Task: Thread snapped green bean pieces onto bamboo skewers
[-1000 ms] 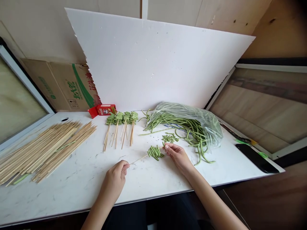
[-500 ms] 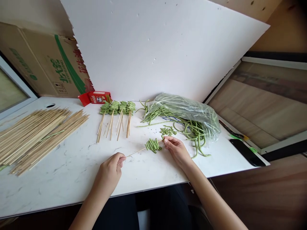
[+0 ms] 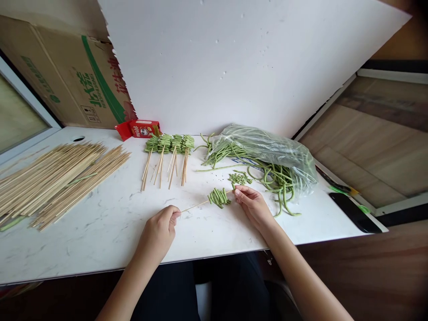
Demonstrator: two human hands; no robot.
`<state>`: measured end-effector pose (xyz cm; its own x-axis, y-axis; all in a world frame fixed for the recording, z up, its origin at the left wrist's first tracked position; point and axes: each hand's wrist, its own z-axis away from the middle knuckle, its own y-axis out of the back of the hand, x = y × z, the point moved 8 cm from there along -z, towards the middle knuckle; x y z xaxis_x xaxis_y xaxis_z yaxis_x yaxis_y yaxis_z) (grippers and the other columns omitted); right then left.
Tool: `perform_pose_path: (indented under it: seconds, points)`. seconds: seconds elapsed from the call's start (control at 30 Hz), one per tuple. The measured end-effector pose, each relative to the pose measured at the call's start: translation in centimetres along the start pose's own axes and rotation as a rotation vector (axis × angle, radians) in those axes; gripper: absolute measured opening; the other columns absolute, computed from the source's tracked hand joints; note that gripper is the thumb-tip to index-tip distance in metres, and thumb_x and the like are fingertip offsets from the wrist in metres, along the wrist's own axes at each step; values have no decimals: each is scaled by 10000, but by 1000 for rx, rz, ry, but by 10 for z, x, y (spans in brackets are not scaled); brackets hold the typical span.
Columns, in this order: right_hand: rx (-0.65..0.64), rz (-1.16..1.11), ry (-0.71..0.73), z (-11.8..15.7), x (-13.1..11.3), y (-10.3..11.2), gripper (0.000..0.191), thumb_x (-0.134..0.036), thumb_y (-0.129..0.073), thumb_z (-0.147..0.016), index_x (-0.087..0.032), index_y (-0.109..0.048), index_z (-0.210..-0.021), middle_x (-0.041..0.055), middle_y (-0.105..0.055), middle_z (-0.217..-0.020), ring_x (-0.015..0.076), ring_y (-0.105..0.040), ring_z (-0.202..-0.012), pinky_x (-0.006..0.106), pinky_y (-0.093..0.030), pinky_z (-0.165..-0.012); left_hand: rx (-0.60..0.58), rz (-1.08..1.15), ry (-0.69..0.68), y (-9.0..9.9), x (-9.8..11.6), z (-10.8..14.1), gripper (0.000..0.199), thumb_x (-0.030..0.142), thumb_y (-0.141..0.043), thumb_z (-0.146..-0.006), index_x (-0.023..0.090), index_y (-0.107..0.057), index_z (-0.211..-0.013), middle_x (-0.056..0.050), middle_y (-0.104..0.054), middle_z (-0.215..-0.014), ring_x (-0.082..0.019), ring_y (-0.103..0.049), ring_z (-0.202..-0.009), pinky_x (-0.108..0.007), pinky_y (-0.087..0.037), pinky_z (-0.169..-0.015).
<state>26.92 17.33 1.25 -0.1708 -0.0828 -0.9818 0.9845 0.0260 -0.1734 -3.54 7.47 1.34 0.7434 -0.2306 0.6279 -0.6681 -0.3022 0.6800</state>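
My left hand [image 3: 163, 221] is closed around the near end of a thin wooden skewer [image 3: 195, 206]. Several short pieces of green bean [image 3: 219, 197] are threaded side by side along its far part. At the skewer's tip, my right hand [image 3: 250, 201] pinches one more bean piece [image 3: 233, 187] between thumb and fingers; whether the tip has gone through it is hidden. A small heap of cut bean pieces [image 3: 240, 178] lies just beyond my right hand.
Finished bean skewers [image 3: 169, 142] lie in bundles at the back, beside a red box [image 3: 144, 129]. Bare skewers [image 3: 56, 178] are piled at left. Long beans [image 3: 279, 178] spill from a clear plastic bag [image 3: 267, 145]. A black phone-like slab [image 3: 354, 213] lies at right.
The camera view has shifted, so everything sits a little further right and higher. Both hands keep their hold on the skewer and bean piece, with hardly any change between them.
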Motion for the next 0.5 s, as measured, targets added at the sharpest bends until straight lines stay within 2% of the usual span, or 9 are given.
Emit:
perform_pose_path:
  seconds: [0.5]
  points:
    - [3,-11,-14,0,1,2,321,-417,-1013,-622,-219,-851,-816,16,-715,-781,118,-501,-648,296,-447,-649,29,-46,-37,4,6,-1,216,152,-452,-952,236,-634,-871,2,-721,-742,-171,-714,-686,-240,-536,-673]
